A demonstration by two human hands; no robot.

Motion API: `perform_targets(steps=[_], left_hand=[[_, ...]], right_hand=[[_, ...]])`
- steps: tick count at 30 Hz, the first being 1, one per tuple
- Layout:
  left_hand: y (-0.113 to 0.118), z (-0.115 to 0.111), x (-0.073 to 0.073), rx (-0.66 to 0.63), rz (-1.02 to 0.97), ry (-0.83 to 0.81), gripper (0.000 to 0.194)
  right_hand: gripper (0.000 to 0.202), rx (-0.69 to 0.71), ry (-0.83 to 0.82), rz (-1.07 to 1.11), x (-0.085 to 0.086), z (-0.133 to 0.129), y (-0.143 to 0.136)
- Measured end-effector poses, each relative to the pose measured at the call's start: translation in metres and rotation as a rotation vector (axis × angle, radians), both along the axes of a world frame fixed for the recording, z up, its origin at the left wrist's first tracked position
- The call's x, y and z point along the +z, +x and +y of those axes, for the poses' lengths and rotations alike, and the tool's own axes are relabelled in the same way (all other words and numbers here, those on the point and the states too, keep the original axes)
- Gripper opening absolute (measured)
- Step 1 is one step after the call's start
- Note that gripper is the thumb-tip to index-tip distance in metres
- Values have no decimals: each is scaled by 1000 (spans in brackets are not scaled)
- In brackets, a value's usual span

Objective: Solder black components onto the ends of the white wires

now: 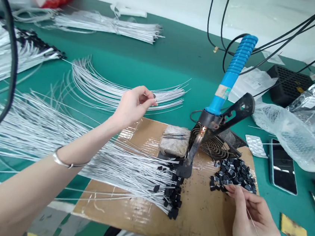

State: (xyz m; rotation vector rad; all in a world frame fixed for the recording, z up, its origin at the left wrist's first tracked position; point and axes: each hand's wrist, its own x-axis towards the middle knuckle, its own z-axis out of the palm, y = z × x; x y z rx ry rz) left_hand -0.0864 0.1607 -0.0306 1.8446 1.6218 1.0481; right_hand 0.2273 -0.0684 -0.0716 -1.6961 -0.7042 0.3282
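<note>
A thick black cable (pixel 13 58) is nearest to the camera, far to the left of the blue-handled iron (pixel 233 73). The person's left forearm (pixel 40 184) wears a thin bracelet (pixel 69 165) and comes from the near left side of this iron.

On the near right side of the iron there is the right hand (pixel 256 216). Its thumb and first finger are pinching a thin pale wire (pixel 255 229), just beside a pile of small black pieces (pixel 233 173); I cannot tell whether it also grips one piece. A yellow sponge (pixel 294 231) lies to the right of this hand, on the near right of the iron.

In front of the iron is a brown cardboard (pixel 201 212). To its left spreads a large bundle of white wires (pixel 129 171), and many of their ends carry black pieces. A phone (pixel 284 167) lies on the green tabletop (pixel 177 60), right of the iron.

The left hand (pixel 135 102) is left of the iron, with thumb and first finger pressed together above the ends of some loose wires (pixel 102 80). Something small and dark shows there, but I cannot tell what. Behind, on the far left of the iron, lies another wire bundle (pixel 108 24).
</note>
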Motion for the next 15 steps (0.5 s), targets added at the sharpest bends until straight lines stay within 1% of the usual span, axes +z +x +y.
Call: perform_targets(steps=[2, 5, 8, 9, 10, 12, 14, 15], left_hand=[[-1, -11, 12, -7, -69, -20, 8], [-3, -32, 32, -26, -115, -59, 9], [-9, -56, 50, -95, -123, -152, 15], [-11, -64, 54, -143, -119, -201, 18], [-13, -72, 58, -217, -117, -274, 19], [-17, -87, 60, -416, -148, -465, 20], [-18, -101, 56, -582, -209, -621, 21], [-17, -107, 51, -623, -237, -659, 21]], right_hand=[[42, -1, -6, 2, 0, -1, -1], [43, 2, 6, -11, 3, -1, -2], [42, 10, 39, -14, 6, -2, -2], [41, 17, 56, -6, 7, -4, -1], [39, 28, 68, 5, 7, -6, -1], [36, 92, 70, 25, 9, -12, -3], [36, 218, 39, 62, 14, -20, -12], [37, 301, 15, 97, 18, -23, -18]])
